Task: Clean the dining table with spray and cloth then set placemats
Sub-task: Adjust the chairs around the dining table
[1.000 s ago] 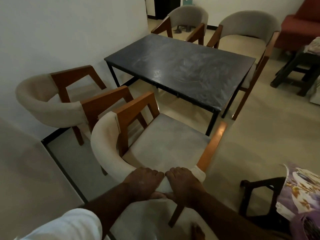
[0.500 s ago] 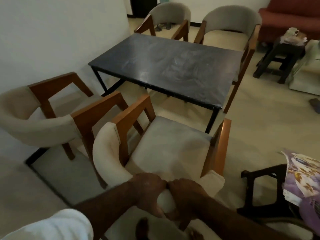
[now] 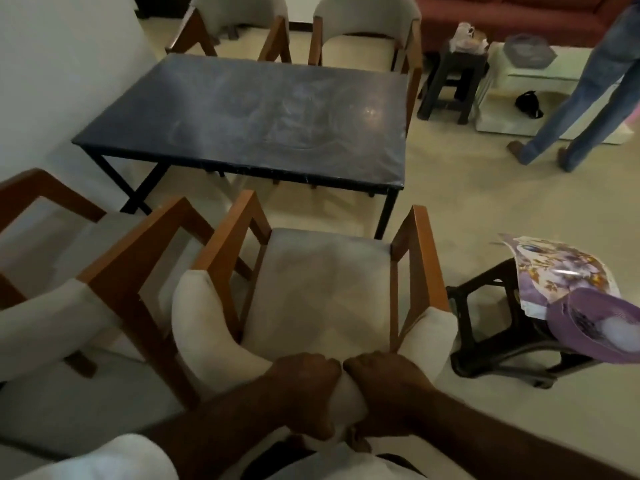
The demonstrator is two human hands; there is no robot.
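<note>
One dark tabletop (image 3: 263, 112), long axis left to right; four chairs (image 3: 360, 15), two beyond, two nearer; left hand (image 3: 304, 386) and right hand (image 3: 384, 389) both grip the nearest backrest (image 3: 207, 337)

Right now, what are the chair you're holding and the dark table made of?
The chair: the arms look like wood, orange-brown with a smooth finish. The seat and back look like matte cream padded fabric, squashed where the left hand and right hand grip it. The table: the top is dark, smooth and shiny with a glint, maybe stone or laminate. Its thin black legs look like metal.
</note>
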